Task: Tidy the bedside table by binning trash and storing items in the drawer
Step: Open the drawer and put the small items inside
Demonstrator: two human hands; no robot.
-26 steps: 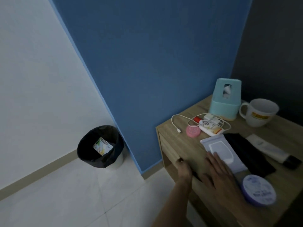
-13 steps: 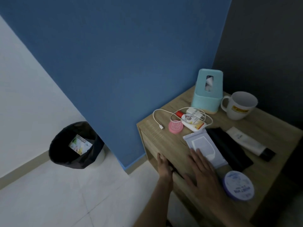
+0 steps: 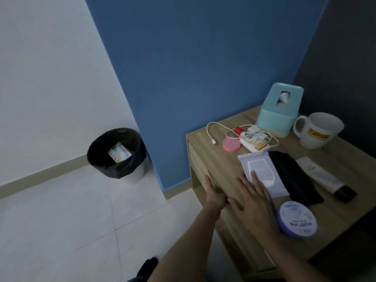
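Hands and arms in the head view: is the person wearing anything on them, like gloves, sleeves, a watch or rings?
Nothing shows on either. The left hand and right hand are bare, with no gloves, and no rings that I can make out on the fingers in this dim picture. Both forearms are uncovered as far as the frame shows, with no sleeve, watch or band at the wrists.

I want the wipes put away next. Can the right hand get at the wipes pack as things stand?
Probably yes. The right hand lies flat on the bedside table, its fingertips already on the near end of the wipes pack, with nothing lying between them.
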